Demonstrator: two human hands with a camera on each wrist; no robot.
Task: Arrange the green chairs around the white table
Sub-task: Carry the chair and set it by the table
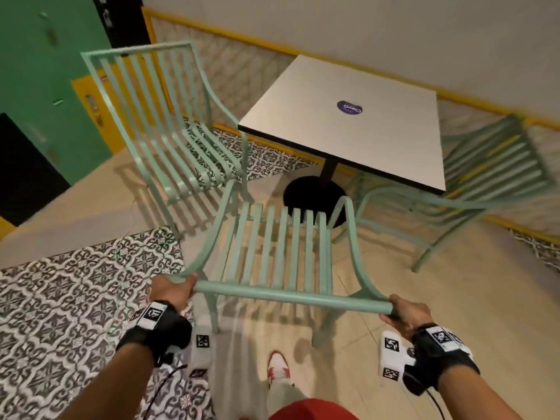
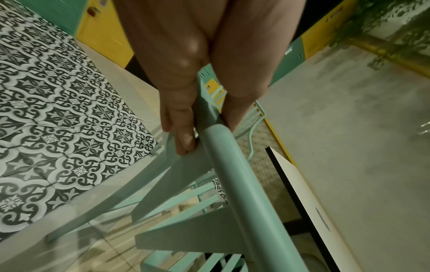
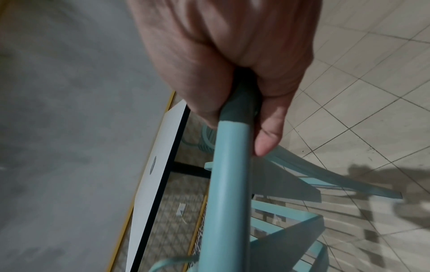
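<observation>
I hold a green slatted chair by its top rail, its seat facing the white square table. My left hand grips the rail's left end, fingers curled round it. My right hand grips the right end, thumb along the rail. A second green chair stands at the table's left side. A third green chair sits at the table's right side, partly under the top.
The table stands on a black post with a round base, close to a wall with a yellow rail. Patterned floor tiles lie to my left, plain beige tiles to my right. My red-and-white shoe is behind the chair.
</observation>
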